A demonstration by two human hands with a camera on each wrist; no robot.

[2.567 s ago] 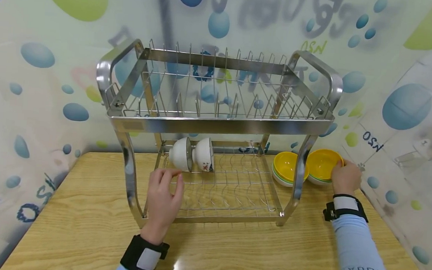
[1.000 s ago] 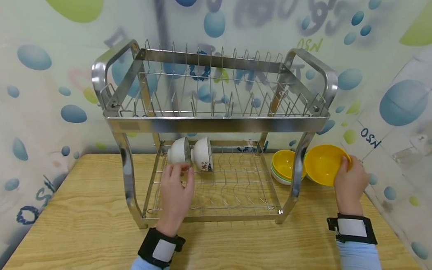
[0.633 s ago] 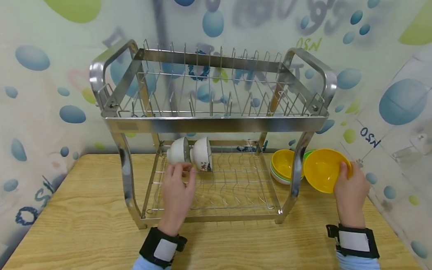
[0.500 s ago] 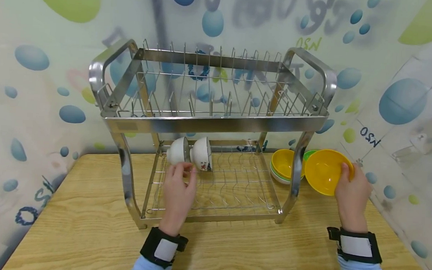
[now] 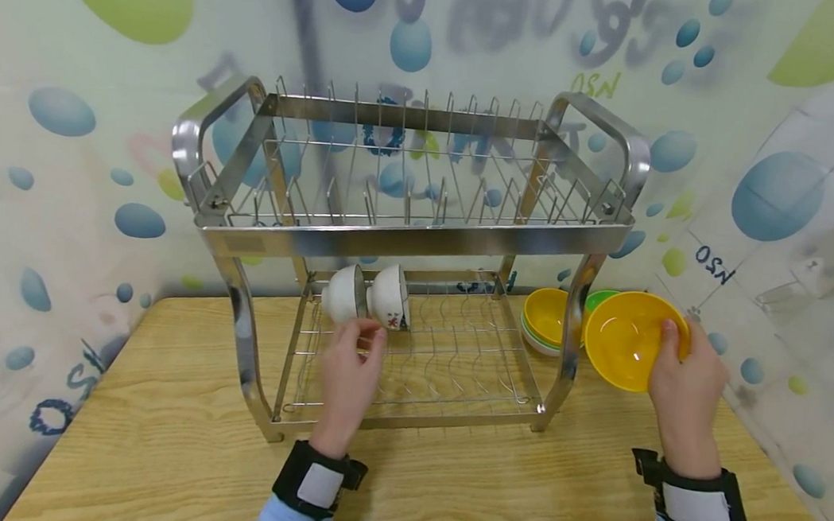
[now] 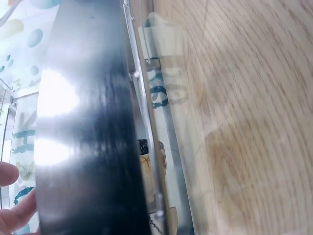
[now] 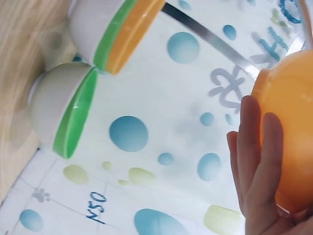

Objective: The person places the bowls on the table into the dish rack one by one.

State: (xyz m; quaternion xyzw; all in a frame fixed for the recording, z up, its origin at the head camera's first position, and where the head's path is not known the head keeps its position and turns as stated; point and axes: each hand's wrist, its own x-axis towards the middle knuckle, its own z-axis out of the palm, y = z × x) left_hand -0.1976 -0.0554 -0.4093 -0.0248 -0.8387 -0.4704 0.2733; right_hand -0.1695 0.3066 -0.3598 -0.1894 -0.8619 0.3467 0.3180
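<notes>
My right hand point(image 5: 688, 393) pinches the rim of a yellow bowl point(image 5: 623, 349), thumb inside and fingers along the outside. The right wrist view shows that bowl point(image 7: 293, 122) lifted, apart from a green-lined white bowl point(image 7: 63, 110) on the table. Beside this stands a stack topped by another yellow bowl point(image 5: 546, 315). My left hand point(image 5: 349, 368) hovers at the lower rack with loosely bent fingers, holding nothing visible. Its fingertips overlap the lower edge of two white bowls point(image 5: 344, 294) standing on their sides in the rack's back left.
A two-tier metal dish rack point(image 5: 419, 233) fills the middle of the wooden table point(image 5: 460, 486). Its right front leg point(image 5: 575, 342) rises between the bowl stack and the bowl in my right hand. A patterned wall covering point(image 5: 56, 190) stands close behind.
My right hand has lifted the yellow bowl off its stack and drawn it toward me, uncovering the green one. The left hand has moved slightly right by the white bowls.
</notes>
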